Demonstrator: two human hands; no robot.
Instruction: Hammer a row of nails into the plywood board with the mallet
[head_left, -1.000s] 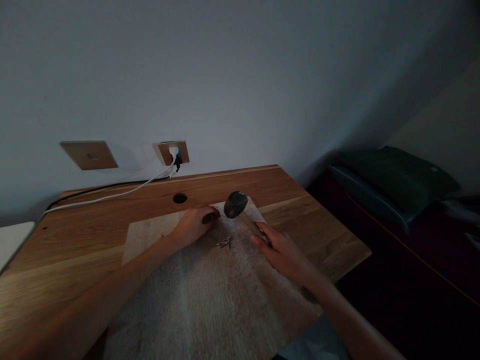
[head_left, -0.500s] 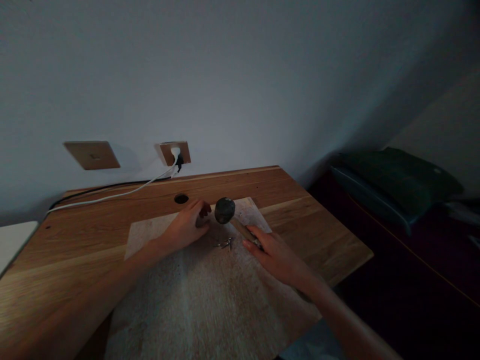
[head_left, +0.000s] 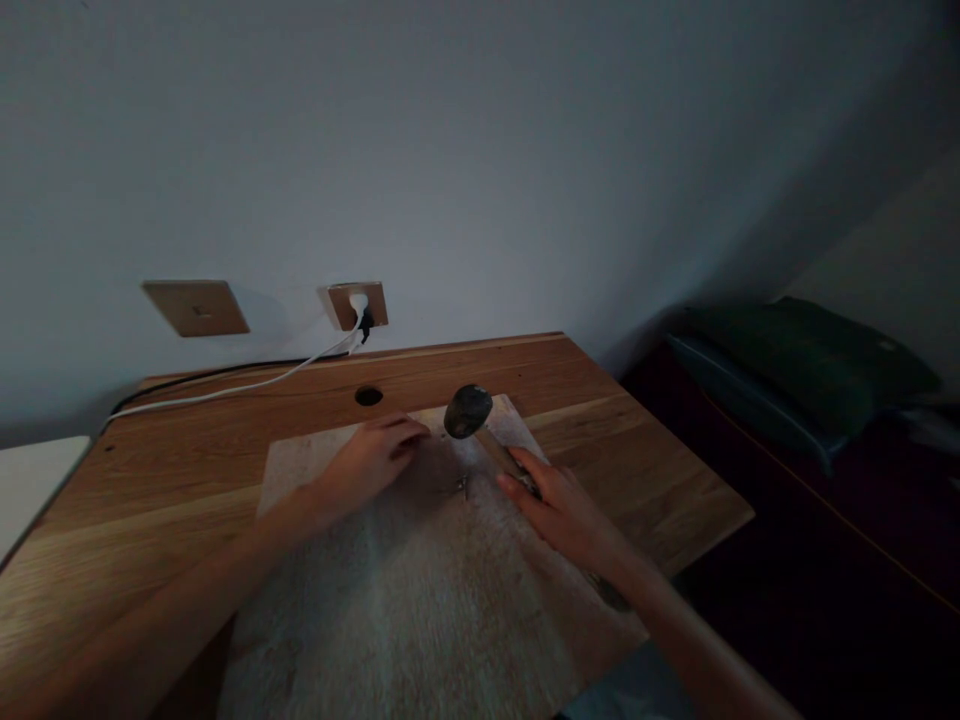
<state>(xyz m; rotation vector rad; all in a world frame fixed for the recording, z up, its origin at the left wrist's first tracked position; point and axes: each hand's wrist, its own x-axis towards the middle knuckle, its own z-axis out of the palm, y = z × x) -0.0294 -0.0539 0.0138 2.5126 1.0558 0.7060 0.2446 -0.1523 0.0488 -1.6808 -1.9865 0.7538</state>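
Observation:
A rubber mallet (head_left: 468, 412) with a dark rounded head and a wooden handle is gripped by my right hand (head_left: 553, 505). Its head hangs above the far part of a pale, worn wooden board (head_left: 375, 600). My left hand (head_left: 375, 452) is at the board's far edge, left of the mallet head, with curled fingers. Whatever those fingers may hold is hidden. Several small metal pieces, like nails or screws (head_left: 461, 487), lie on the board between my hands, partly blurred.
The board rests on a wooden desk (head_left: 637, 450) against a wall. A wall socket (head_left: 358, 305) holds a white plug, its cables running left along the desk's back edge. A round hole (head_left: 368, 396) pierces the desk. Dark green cushions (head_left: 810, 370) are at right.
The mallet head has shifted slightly right and up, and its tilt has changed. My left hand has turned, its fingers lying lower and closer together. The whole view has shifted slightly.

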